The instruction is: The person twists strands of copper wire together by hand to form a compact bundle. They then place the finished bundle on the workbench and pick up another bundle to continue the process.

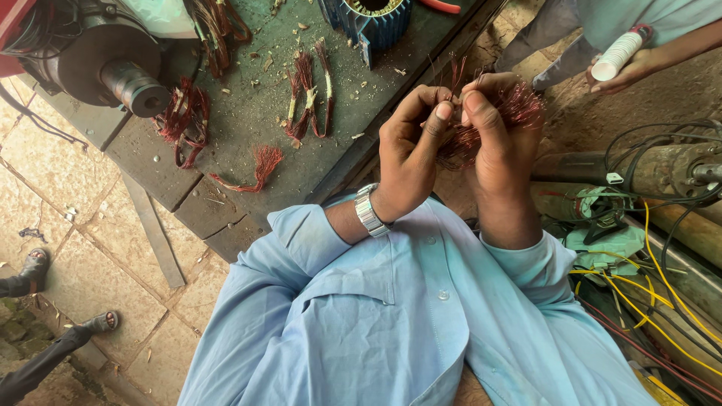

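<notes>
Way off to the left of the hands, a dark motor shaft (134,86) poked out over a grimy green bench (248,143), and a few cut bundles of reddish wire (184,120) lay scattered on it, one frayed tuft (263,162) sitting closest to the left wrist. A blue finned motor housing (372,22) sat up above the left hand. The left hand (410,150), with a metal watch (368,212) on its wrist, was curled in tight, fingers pinching strands of the copper wire bundle (519,105). Right beside it, nearly touching, the right hand (496,143) was closed around the same bundle, which fanned out behind its knuckles. Further right, another person's hand (632,68) gripped a white ribbed tube (618,53), and yellow and black cables (662,278) tangled below that.
</notes>
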